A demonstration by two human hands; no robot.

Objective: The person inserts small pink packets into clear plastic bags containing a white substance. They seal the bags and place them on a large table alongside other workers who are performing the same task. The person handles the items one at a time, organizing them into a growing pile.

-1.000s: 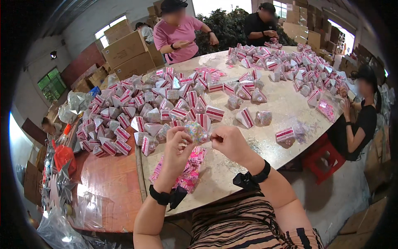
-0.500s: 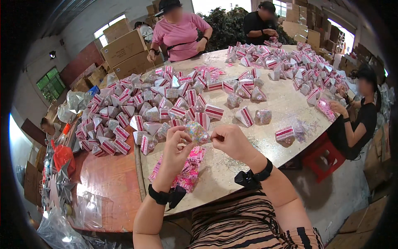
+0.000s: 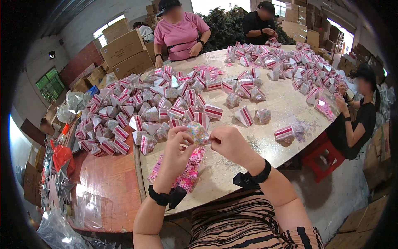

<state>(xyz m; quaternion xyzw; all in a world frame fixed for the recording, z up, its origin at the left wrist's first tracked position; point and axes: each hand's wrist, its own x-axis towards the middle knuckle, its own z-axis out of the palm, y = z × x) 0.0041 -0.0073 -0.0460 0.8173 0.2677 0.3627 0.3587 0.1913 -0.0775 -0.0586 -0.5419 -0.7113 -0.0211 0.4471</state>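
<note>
My left hand (image 3: 176,149) pinches a wedge-shaped toy cake slice (image 3: 197,133) above the table, its speckled multicoloured glitter side turned up. At its right edge my right hand (image 3: 228,142) is closed in a pinch, fingertips against or very close to the slice. What those fingertips grip, if anything, is too small to tell. Below my left hand lies a heap of small pink printed tags (image 3: 188,176). Just beyond my hands, a large pile of similar pink-and-white cake slices (image 3: 153,103) spreads to the left.
Single slices (image 3: 243,116) stand on the pale table (image 3: 215,170), with loose glitter about. A reddish wooden table (image 3: 103,178) adjoins at left. Another slice pile (image 3: 286,62) lies far right. Co-workers in pink (image 3: 182,33) and black (image 3: 360,108) are around the table; a red stool (image 3: 323,159) stands right.
My right hand has shifted slightly toward the lower left, and the slice has turned a little. Across the table, the co-worker in pink has moved their hands; the one at right has raised a clear bag.
</note>
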